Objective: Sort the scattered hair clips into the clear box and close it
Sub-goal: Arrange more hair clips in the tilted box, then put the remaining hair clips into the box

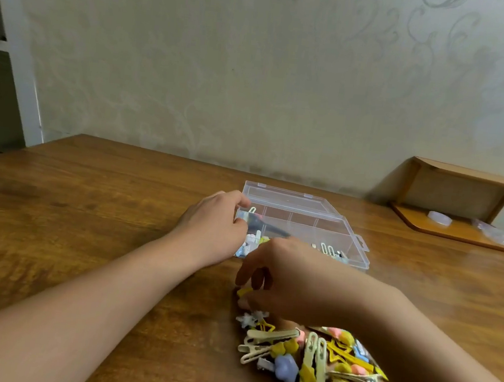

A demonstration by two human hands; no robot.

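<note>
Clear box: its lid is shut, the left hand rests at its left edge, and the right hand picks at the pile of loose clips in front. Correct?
Not quite. The head view shows the clear box with its lid open, compartments exposed and some clips already inside. The rest holds: the left hand is at its left edge, and the right hand reaches into the pile of loose clips in front.

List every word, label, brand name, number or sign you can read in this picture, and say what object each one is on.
None can be read.
The clear box shows no label or brand.
The hair clips in the pile on the table bear shapes such as stars and flowers, but no lettering shows.
The wall has only a swirl pattern.
The items on the small wooden shelf are too small and blurred to tell.
</note>
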